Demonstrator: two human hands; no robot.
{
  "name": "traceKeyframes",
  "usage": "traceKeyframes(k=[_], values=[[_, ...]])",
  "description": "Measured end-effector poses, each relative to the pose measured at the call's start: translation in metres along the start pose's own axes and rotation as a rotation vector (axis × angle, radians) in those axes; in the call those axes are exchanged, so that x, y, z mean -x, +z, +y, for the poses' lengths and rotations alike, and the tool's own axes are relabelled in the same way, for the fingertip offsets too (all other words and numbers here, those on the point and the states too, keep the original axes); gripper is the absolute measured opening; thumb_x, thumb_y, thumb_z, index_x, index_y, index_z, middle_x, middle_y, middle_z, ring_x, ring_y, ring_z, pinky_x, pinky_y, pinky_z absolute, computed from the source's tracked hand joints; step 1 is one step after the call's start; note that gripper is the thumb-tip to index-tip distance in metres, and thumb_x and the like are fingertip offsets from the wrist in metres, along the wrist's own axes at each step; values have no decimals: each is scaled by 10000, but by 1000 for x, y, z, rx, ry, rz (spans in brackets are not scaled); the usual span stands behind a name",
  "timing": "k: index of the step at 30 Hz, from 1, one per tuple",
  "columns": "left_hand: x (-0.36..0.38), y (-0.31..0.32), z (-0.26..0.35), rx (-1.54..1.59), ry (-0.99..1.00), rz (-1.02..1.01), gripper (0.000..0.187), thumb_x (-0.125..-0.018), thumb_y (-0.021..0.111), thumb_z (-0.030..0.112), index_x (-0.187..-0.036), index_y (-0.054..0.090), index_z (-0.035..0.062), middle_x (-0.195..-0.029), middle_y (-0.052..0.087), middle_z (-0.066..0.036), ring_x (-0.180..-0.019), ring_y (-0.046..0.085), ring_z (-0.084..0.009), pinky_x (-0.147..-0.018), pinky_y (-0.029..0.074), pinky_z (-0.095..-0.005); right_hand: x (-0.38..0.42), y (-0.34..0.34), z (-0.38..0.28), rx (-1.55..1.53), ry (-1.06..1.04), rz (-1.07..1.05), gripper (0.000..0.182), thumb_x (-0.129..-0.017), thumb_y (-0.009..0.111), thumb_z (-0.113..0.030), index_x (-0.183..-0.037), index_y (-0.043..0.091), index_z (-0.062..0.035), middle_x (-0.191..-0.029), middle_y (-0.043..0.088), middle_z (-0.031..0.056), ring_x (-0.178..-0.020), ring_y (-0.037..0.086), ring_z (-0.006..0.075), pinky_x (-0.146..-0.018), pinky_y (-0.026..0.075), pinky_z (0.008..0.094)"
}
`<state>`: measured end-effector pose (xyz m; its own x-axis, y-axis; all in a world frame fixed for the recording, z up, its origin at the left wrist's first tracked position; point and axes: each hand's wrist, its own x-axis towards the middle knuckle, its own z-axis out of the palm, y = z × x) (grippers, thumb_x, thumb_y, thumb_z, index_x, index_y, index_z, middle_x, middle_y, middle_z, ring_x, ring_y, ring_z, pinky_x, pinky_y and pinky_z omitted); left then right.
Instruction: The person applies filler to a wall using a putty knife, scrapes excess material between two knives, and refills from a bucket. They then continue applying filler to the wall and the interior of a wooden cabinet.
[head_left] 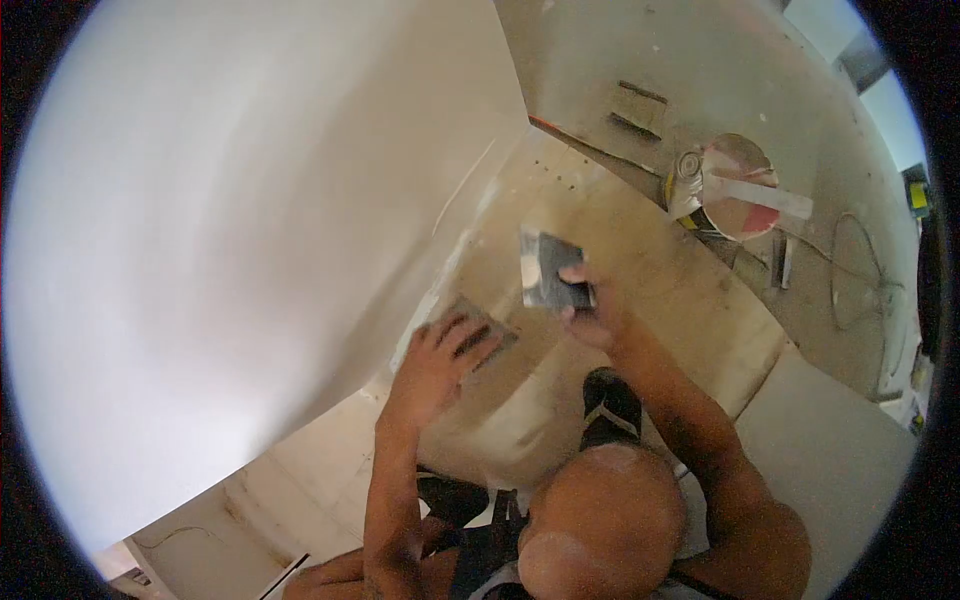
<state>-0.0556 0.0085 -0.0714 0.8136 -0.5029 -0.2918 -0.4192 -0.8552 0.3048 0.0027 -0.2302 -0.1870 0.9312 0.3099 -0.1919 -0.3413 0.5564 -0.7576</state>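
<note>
Panel [330, 260] edge near left hand [432, 362]; right hand [598, 318], blade [553, 262] farther.

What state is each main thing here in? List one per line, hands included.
Left hand: laid over the dull plate, grip unclear
Dull plate: partly covered
Right hand: closed on the shiny plate
Shiny plate: held, one side brighter
White strip: lying across the round container
Round container: stained
Cord: loosely curved
Tan board: patchy

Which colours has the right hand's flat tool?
Flat tool: dark grey with a pale strip; head view.
</note>
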Motion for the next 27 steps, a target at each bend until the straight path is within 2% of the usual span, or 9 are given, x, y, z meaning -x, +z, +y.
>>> traceKeyframes(k=[1,5,8,10,13,17,19,23,27], values=[[4,6,1,2,-1,-2,771,-603,623,-105,-1296,525,219,-1371,455,-84,-1276,422,-313,-1039,365,-463,-16,-8,-4,-451,426,109,346,-796,689,-210,-1084,575,-57,-950,616,38,-937,604,174,-803,519,299],[17,38,8,327,-53,142,782,-600,581,-154,-1290,538,211,-1368,461,-91,-1258,439,-309,-1049,364,-454,-92,-5,-24,405,68,427,272,-834,642,-249,-1036,615,-69,-926,649,68,-854,604,209,-812,483,337],[22,39,22,491,-146,273,766,-599,547,-188,-1267,560,186,-1362,466,-104,-1250,445,-319,-1053,367,-442,-139,1,-32,568,-150,402,287,-870,616,-244,-1045,627,-17,-887,655,114,-870,602,253,-833,471,352],[26,40,28,554,-192,284,753,-602,531,-202,-1254,571,170,-1360,468,-111,-1247,446,-326,-1052,371,-433,-169,-3,-16,832,-335,537,316,-896,545,-143,-1171,571,10,-1070,640,188,-1010,599,334,-939,420,414],[39,57,30,619,-224,283,731,-622,505,-218,-1252,569,146,-1352,469,-131,-1253,437,-339,-1050,381,-417,-192,6,-3,811,-635,535,322,-897,514,-82,-1207,558,-10,-1144,593,231,-1088,538,393,-964,399,426],[53,69,26,710,-251,353,684,-672,472,-222,-1248,577,129,-1346,469,-152,-1243,450,-345,-1051,380,-411,-184,28,10,900,-720,622,325,-901,501,-56,-1219,547,-10,-1183,565,221,-1122,512,389,-971,393,433],[54,70,30,733,-262,368,666,-687,465,-219,-1245,582,125,-1346,470,-158,-1239,457,-343,-1052,376,-411,-169,32,12,846,-644,434,331,-935,490,-90,-1251,514,4,-1232,544,206,-1138,526,339,-963,405,386],[51,70,32,722,-306,332,640,-712,452,-212,-1241,589,122,-1341,479,-161,-1235,465,-339,-1049,373,-401,-162,22,0,744,-553,428,346,-923,493,-72,-1261,508,-3,-1198,555,198,-1142,518,347,-985,384,391],[49,68,29,728,-272,347,659,-706,436,-222,-1246,586,124,-1339,481,-165,-1234,466,-335,-1053,369,-392,-184,22,-6,816,-610,563,350,-888,495,-20,-1236,528,-33,-1184,541,193,-1140,492,358,-979,385,410]])
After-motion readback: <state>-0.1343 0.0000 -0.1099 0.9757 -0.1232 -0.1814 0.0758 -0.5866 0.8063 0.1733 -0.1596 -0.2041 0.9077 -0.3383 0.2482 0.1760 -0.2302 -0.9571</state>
